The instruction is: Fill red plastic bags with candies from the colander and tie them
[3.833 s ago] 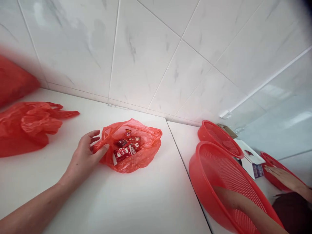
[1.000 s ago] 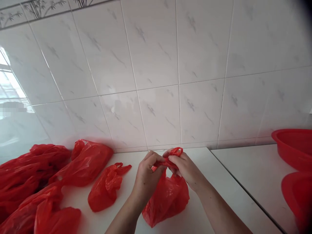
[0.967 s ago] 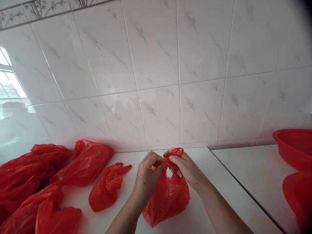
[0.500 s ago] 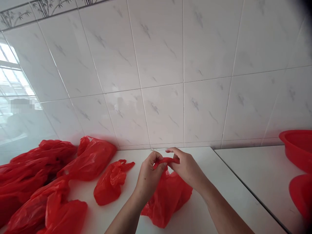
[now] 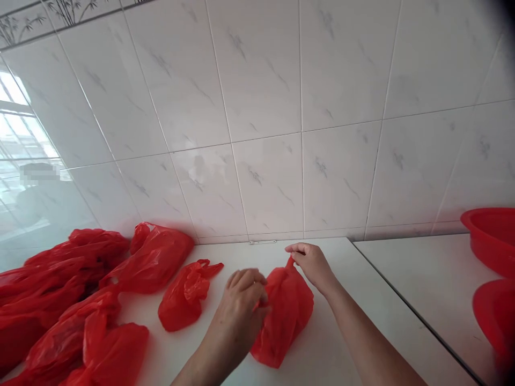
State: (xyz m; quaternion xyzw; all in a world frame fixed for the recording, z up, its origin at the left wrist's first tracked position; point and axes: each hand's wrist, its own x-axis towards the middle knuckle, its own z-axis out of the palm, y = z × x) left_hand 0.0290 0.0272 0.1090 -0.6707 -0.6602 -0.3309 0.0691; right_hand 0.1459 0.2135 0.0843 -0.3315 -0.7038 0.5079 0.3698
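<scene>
A filled red plastic bag (image 5: pixel 286 311) stands on the white counter (image 5: pixel 346 348) in front of me. My left hand (image 5: pixel 240 305) pinches one of its handles at the bag's left side. My right hand (image 5: pixel 311 264) pinches the other handle at the bag's top right, and the two hands are pulled apart. What is inside the bag cannot be seen.
A smaller crumpled red bag (image 5: pixel 185 295) lies left of it. Several more filled red bags (image 5: pixel 76 300) pile up at the far left. Red plastic basins (image 5: pixel 488 236) stand at the right edge. A tiled wall (image 5: pixel 261 118) closes the back.
Earlier my left hand held the bag open, showing small packets. Since then both hands met over the bag's top with its handles. Now they have drawn apart, the left one lower.
</scene>
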